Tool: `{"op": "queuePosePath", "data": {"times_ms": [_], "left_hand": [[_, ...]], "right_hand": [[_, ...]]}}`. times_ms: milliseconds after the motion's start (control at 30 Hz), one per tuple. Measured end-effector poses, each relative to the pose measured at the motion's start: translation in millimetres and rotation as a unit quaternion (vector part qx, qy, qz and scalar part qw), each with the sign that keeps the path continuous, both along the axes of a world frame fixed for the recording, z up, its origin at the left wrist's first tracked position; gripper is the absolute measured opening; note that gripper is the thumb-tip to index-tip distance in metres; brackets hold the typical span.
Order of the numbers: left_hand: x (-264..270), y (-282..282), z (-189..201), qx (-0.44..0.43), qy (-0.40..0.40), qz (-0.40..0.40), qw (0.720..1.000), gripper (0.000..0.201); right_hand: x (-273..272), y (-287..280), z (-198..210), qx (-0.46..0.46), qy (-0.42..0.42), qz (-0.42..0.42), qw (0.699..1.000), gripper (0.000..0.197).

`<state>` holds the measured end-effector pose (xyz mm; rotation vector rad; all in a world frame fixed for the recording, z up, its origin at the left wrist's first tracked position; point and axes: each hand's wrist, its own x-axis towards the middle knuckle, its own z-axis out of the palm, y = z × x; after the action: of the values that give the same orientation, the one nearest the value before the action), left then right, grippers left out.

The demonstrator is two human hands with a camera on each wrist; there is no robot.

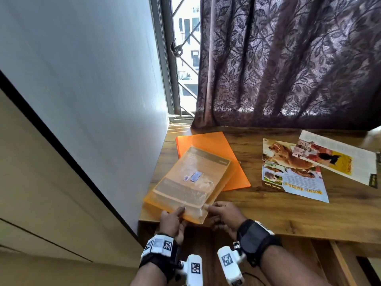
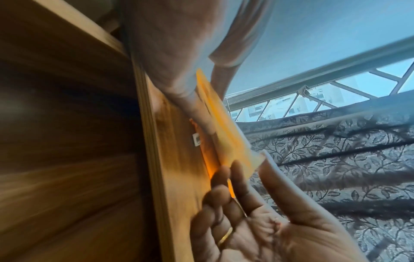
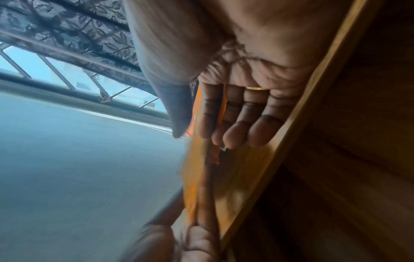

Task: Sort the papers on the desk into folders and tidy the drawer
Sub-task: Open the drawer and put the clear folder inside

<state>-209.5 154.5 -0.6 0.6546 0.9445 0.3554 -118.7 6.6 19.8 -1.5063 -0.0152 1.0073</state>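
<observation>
A translucent orange folder [image 1: 189,182] with a printed sheet inside lies tilted at the desk's left front corner. Part of it overlaps a second, flat orange folder [image 1: 214,149]. My left hand [image 1: 181,211] pinches the near edge, thumb on top and fingers underneath. My right hand [image 1: 210,209] pinches the same edge just to the right. In the left wrist view the left hand [image 2: 244,170] has the folder [image 2: 226,134] between thumb and fingers. In the right wrist view the right hand [image 3: 192,131] holds the folder [image 3: 195,168] the same way. Two loose magazine pages [image 1: 292,172] [image 1: 338,157] lie to the right.
The wooden desk [image 1: 268,215] meets a white wall on the left. A dark leaf-patterned curtain [image 1: 288,58] hangs behind it over a barred window [image 1: 185,58]. A wooden edge [image 1: 340,263] runs below the desk front at lower right.
</observation>
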Motion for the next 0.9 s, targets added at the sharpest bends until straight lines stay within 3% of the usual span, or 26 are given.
{"op": "queuePosePath", "data": {"times_ms": [67, 167, 333, 433, 600, 667, 800, 900], "left_hand": [[2, -1, 2, 0.000, 0.007, 0.010, 1.000, 0.030], [1, 2, 5, 0.018, 0.013, -0.014, 1.000, 0.033], [-14, 8, -3, 0.037, 0.022, -0.103, 0.994, 0.043], [-26, 13, -14, 0.062, 0.035, -0.147, 0.987, 0.047], [-39, 19, -19, 0.095, 0.088, -0.183, 0.975, 0.043], [-43, 18, -18, 0.086, 0.096, -0.182, 0.975, 0.034], [-45, 21, -22, 0.053, 0.085, -0.147, 0.984, 0.024], [-49, 23, -19, 0.086, 0.081, -0.162, 0.980, 0.025]], "right_hand": [[4, -3, 1, 0.015, -0.004, -0.047, 0.999, 0.033], [29, -18, 0, 0.076, 0.057, -0.157, 0.983, 0.048], [86, -47, -3, 0.163, 0.131, -0.301, 0.930, 0.050], [110, -59, -7, 0.107, 0.120, -0.315, 0.935, 0.045], [125, -78, -29, -0.066, 0.004, -0.350, 0.934, 0.010], [117, -84, -28, -0.122, -0.037, -0.340, 0.932, 0.010], [96, -99, -21, -0.132, -0.042, -0.316, 0.939, 0.014], [74, -115, -16, -0.143, -0.020, -0.327, 0.934, 0.025]]}}
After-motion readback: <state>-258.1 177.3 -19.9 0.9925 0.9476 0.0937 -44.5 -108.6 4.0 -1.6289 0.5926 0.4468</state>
